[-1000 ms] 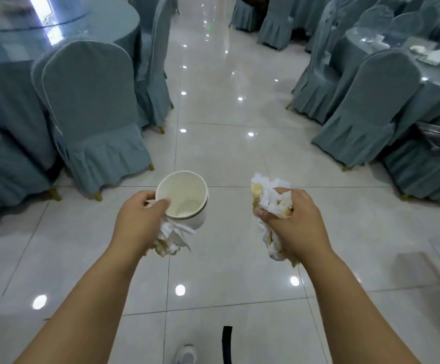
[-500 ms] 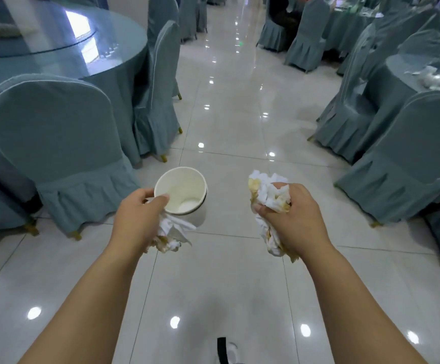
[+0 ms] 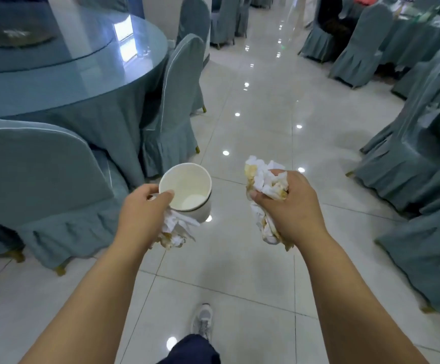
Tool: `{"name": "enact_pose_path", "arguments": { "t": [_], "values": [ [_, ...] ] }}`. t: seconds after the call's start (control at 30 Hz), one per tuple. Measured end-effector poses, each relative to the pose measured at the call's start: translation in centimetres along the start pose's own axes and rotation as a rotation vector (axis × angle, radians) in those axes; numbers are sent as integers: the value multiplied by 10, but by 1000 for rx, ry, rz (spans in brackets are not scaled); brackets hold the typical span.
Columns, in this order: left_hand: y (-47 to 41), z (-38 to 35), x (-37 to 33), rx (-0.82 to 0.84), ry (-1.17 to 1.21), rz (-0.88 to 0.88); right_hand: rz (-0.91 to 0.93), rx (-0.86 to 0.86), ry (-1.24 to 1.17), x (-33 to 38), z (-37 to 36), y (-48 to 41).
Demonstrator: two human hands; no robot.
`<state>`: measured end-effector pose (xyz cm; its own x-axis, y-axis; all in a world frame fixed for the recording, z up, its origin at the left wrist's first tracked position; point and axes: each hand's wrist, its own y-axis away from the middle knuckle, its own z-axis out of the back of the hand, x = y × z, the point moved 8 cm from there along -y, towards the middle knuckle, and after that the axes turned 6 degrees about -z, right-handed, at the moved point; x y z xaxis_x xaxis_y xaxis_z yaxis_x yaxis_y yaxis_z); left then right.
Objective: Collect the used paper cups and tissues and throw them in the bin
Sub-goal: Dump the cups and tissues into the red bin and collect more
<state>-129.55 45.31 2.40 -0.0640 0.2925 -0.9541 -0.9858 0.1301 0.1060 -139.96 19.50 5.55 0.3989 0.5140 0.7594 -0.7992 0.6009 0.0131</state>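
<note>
My left hand (image 3: 142, 214) grips a white paper cup (image 3: 187, 191) by its rim, thumb inside, with the cup's mouth turned toward me and nothing visible inside. Crumpled stained tissues (image 3: 175, 231) hang from the same hand below the cup. My right hand (image 3: 289, 208) is closed around a larger wad of stained white tissues (image 3: 264, 179) that sticks out above and below the fist. Both hands are held out in front of me over the tiled floor. No bin is in view.
A round table (image 3: 87, 74) with a grey-blue cloth and glass top stands at left, with covered chairs (image 3: 37, 185) beside it. More covered chairs (image 3: 418, 164) line the right side. A glossy tiled aisle (image 3: 261, 106) runs ahead between them. My shoe (image 3: 203, 321) is below.
I have walked forward along the aisle; the left chair and round table have come closer and the right chairs slid by. Both hands keep the same hold on cup and tissues.
</note>
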Motion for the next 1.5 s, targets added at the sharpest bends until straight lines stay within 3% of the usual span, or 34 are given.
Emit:
{"name": "enact_pose_path", "arguments": {
  "t": [0.47, 0.77, 1.03, 1.5],
  "values": [
    [-288, -211, -103, 59, -16, -46, -88, -114, 35, -34, 60, -328],
    [-470, -357, -171, 24, -46, -30, -41, -47, -17, -52, 94, -580],
    [-623, -420, -196, -59, -5, 60, 3, 72, 5, -32, 67, -776],
    [-983, -533, -293, -48, -9, -6, 12, 42, -46, 27, 45, -1143]
  ]
}}
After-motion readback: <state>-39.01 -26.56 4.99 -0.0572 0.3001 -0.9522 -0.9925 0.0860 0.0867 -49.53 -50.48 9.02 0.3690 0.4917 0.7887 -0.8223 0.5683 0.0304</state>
